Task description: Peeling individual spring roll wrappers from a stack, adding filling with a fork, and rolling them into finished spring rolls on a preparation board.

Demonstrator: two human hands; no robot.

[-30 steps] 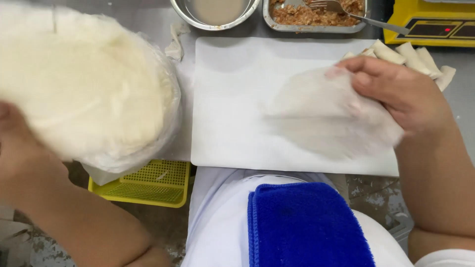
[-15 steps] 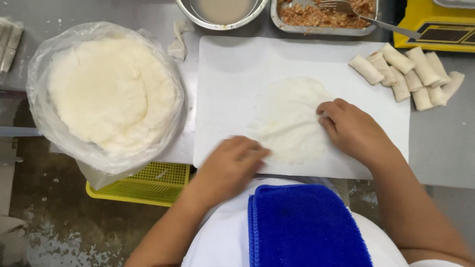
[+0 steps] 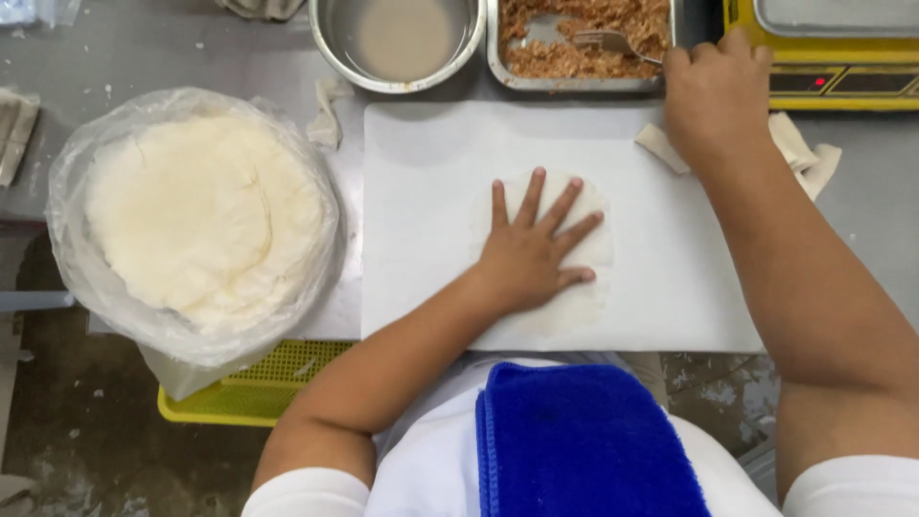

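My left hand (image 3: 532, 251) lies flat with fingers spread on a thin round wrapper (image 3: 586, 304) in the middle of a white board (image 3: 431, 191). At the far edge of the board, my right hand (image 3: 713, 96) is closed over the handle of a fork (image 3: 613, 43). The fork's tines rest in a metal tray of brown minced filling (image 3: 574, 59). A few rolled pieces (image 3: 802, 144) lie just right of that hand, partly hidden behind it.
A stack of round wrappers in a clear plastic bag (image 3: 206, 215) sits to the left. A metal bowl of pale liquid (image 3: 402, 38) stands beside the filling tray. A yellow scale (image 3: 842, 81) is at far right, a yellow basket (image 3: 258, 383) below left, and a blue towel (image 3: 584, 440) lies on my lap.
My left hand came from the wrapper stack onto the wrapper and now presses it flat. My right hand left the wrapper and went up to the fork in the filling tray.
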